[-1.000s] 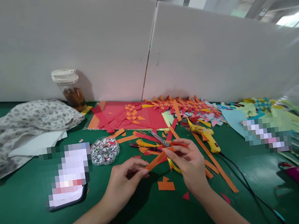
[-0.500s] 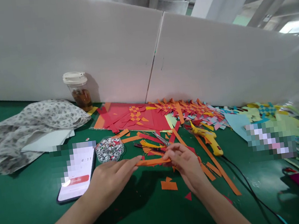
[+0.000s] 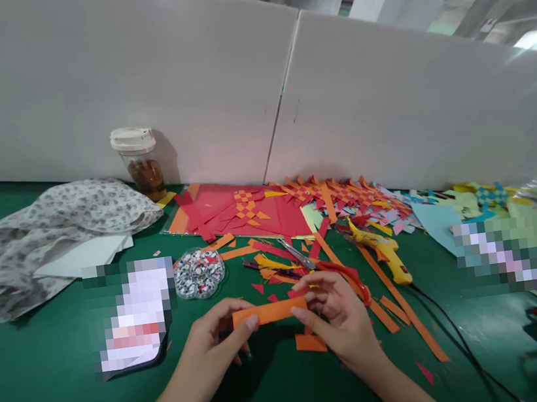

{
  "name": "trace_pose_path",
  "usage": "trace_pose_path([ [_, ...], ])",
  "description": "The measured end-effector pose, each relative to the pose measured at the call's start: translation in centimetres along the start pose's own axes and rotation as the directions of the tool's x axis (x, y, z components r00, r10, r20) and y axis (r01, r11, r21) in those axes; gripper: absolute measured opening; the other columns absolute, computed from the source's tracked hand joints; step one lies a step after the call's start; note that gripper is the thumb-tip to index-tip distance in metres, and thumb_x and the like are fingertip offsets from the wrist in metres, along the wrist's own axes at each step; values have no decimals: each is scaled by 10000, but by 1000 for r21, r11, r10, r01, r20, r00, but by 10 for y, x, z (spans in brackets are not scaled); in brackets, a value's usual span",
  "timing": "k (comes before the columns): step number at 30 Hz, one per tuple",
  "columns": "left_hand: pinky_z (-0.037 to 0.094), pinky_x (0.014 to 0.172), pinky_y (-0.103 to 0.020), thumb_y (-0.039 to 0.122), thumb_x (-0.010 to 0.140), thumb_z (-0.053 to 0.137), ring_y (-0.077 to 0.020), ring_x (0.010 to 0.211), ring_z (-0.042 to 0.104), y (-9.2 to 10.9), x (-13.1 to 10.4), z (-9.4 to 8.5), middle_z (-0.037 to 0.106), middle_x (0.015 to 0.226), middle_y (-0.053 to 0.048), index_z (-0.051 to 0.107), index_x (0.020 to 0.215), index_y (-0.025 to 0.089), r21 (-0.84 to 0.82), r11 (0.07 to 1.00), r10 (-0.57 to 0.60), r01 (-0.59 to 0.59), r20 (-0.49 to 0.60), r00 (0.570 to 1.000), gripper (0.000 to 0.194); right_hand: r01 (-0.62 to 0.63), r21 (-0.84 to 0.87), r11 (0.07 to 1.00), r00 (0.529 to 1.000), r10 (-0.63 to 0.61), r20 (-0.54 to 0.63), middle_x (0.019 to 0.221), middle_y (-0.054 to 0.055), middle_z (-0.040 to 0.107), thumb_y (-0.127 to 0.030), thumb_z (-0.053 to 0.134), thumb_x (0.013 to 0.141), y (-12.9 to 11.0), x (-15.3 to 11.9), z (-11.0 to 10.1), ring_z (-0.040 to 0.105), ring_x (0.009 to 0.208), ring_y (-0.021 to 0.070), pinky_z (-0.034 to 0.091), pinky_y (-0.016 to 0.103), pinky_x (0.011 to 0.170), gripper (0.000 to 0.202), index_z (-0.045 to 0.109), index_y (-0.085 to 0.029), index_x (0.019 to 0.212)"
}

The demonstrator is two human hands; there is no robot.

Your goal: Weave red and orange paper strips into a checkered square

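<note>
An orange paper strip (image 3: 273, 312) is stretched level between my two hands, above the green table. My left hand (image 3: 217, 336) pinches its left end, thumb in front and fingers behind. At the other end, my right hand (image 3: 340, 317) grips the strip between thumb and fingers. Just beyond the right hand lie scissors (image 3: 306, 259) with red handles, partly covered by the fingers. A loose orange paper scrap (image 3: 311, 343) rests on the table below the right thumb. Red and orange cut strips are scattered around the scissors.
A round clear case of googly eyes (image 3: 199, 273) sits left of the scraps, beside a phone (image 3: 137, 314). To the right lies a yellow glue gun (image 3: 381, 249) with its black cord. Behind are woven paper fish (image 3: 336, 192), a red sheet (image 3: 284, 212) and a lidded cup (image 3: 142, 165).
The strip has turned so its broad face shows, and both hands have come slightly lower. My left thumb now lies across the strip's front. The view has shifted a little.
</note>
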State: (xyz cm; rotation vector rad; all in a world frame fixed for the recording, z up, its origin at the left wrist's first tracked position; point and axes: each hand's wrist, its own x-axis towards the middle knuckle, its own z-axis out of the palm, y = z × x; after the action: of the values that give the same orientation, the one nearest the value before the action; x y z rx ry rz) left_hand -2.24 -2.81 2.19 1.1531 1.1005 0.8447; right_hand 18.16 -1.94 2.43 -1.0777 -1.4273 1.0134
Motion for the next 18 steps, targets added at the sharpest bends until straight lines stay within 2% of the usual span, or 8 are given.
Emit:
trace_pose_path([
  [4,425,512,-205,377,761,600,-110,572,553,1,3,-1,589,693,15,576,901,170,-28,999,-21,20,-56,998,251,-34,-35,999,997,32,-72,877,27,601,-224,677,734,6,-1,1,600,771,146,511,253,659,315,503,-248,996],
  [9,446,537,-218,362,742,617,-133,620,582,1,5,-3,585,653,24,576,918,180,13,1000,1,0,-108,994,256,-139,-22,990,986,137,-95,816,26,612,-271,708,697,6,1,1,601,712,139,528,251,645,314,536,-224,956],
  [14,470,555,-229,357,749,615,-143,664,614,-2,7,-8,621,745,-4,586,916,181,0,1000,20,-20,-128,992,244,-171,-1,985,977,170,-125,782,29,631,-294,736,656,3,4,-1,611,687,147,539,261,627,343,554,-206,933],
  [18,481,547,-230,361,770,591,-145,678,627,-3,8,-11,637,794,-17,602,927,180,-34,999,22,-27,-139,990,240,-206,53,977,970,211,-119,776,13,633,-307,719,683,1,4,-1,628,686,138,548,260,656,302,557,-212,920],
])
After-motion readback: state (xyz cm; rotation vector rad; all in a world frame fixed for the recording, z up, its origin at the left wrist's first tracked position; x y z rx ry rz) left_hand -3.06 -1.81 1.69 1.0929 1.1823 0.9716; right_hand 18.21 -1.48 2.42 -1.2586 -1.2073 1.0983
